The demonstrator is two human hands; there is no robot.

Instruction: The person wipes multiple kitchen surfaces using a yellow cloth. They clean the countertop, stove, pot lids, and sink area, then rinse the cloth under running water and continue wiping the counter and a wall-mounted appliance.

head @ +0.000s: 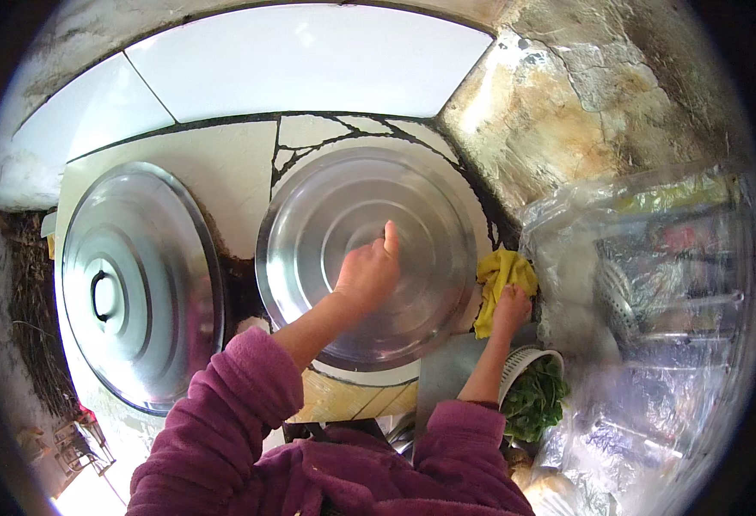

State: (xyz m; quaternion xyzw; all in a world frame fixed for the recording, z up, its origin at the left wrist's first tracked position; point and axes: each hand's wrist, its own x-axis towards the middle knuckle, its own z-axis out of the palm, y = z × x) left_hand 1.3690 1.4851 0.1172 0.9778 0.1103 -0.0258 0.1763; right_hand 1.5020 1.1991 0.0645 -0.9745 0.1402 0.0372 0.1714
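Note:
My left hand (371,267) is closed at the centre of a round metal lid (300,238), its thumb stretched out to the far side. The lid's grip is mostly hidden under my fingers. To the right, my right hand (512,308) grips a crumpled yellow cloth (503,267) just beyond the lid's rim. A second, large metal lid (165,303) with a dark loop handle (99,295) stands out at the left. What lies beneath either lid is hidden.
A white plastic basket (525,362) of green leaves (536,400) sits below my right forearm. Clear plastic sheeting (668,309) covers a rack at the right. White tiles (326,64) and a stained, cracked wall (545,122) bound the far side. Brushwood (33,322) lies at the far left.

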